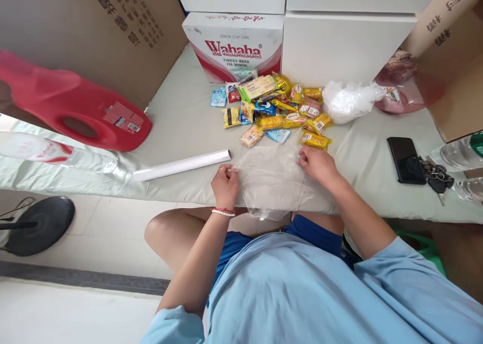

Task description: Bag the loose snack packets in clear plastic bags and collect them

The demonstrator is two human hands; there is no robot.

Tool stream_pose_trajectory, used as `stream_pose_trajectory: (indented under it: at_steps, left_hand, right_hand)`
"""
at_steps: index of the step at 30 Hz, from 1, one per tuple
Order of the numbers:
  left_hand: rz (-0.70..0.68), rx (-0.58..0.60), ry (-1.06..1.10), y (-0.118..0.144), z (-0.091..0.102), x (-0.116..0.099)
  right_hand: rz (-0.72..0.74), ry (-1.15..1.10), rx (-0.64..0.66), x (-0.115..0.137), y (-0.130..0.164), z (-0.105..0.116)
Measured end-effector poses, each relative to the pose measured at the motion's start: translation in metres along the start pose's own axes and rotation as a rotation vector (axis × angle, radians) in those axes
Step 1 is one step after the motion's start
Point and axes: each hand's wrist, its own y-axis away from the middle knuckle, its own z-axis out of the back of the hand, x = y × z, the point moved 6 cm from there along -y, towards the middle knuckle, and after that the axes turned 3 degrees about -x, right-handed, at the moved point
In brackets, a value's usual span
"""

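A clear plastic bag (269,180) lies flat at the near edge of the cloth-covered surface (181,117), its lower end hanging over the edge. My left hand (225,184) pinches the bag's left edge. My right hand (319,165) pinches its upper right corner, just below a yellow snack packet (315,141). Behind the bag lies a pile of several small wrapped snacks (271,107), mostly yellow, some blue.
A white roll (181,165) lies left of the bag. A red jug (71,107) and a water bottle (56,153) lie far left. A Wahaha box (234,45), white boxes (339,47), a crumpled bag (349,100), a phone (405,159) and keys (437,178) surround the pile.
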Motion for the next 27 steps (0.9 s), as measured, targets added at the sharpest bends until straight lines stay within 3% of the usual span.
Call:
stream_pose_trajectory:
  at_steps: [2, 4, 5, 7, 9, 11, 13, 17, 20, 25, 27]
  left_hand:
    - [-0.085, -0.077, -0.067, 0.000, 0.006, -0.005]
    - [-0.275, -0.134, -0.165, 0.005, 0.010, -0.018]
    - [-0.384, -0.108, -0.219, 0.009, 0.008, -0.025]
    - [-0.567, 0.093, -0.293, 0.016, -0.004, -0.035]
    - [-0.656, 0.339, -0.312, 0.018, -0.017, -0.036]
    - [-0.639, 0.485, -0.274, 0.009, -0.021, -0.032]
    - [-0.555, 0.536, -0.191, -0.008, -0.019, -0.027]
    - [-0.434, 0.556, -0.099, -0.035, -0.013, -0.032]
    - [-0.436, 0.535, -0.206, -0.043, -0.017, -0.048]
    - [-0.496, 0.620, -0.345, -0.037, -0.030, -0.075]
    - [-0.557, 0.507, -0.332, -0.029, -0.023, -0.090]
  right_hand:
    - [-0.082, 0.043, -0.033, -0.005, 0.002, -0.014]
    - [-0.092, 0.060, -0.153, -0.004, 0.012, -0.012]
    - [-0.065, 0.060, -0.225, -0.001, 0.019, -0.005]
    - [0.069, 0.031, -0.320, 0.014, 0.035, 0.009]
    - [0.316, -0.033, -0.260, 0.039, 0.050, 0.016]
    - [0.567, -0.080, -0.082, 0.063, 0.068, 0.011]
    - [0.727, -0.066, 0.105, 0.076, 0.087, -0.001]
    - [0.806, 0.082, 0.332, 0.081, 0.115, -0.033]
    - [0.790, 0.177, 0.366, 0.086, 0.124, -0.048]
    - [0.744, 0.262, 0.355, 0.112, 0.122, -0.061]
    - [0.695, 0.295, 0.342, 0.119, 0.114, -0.068]
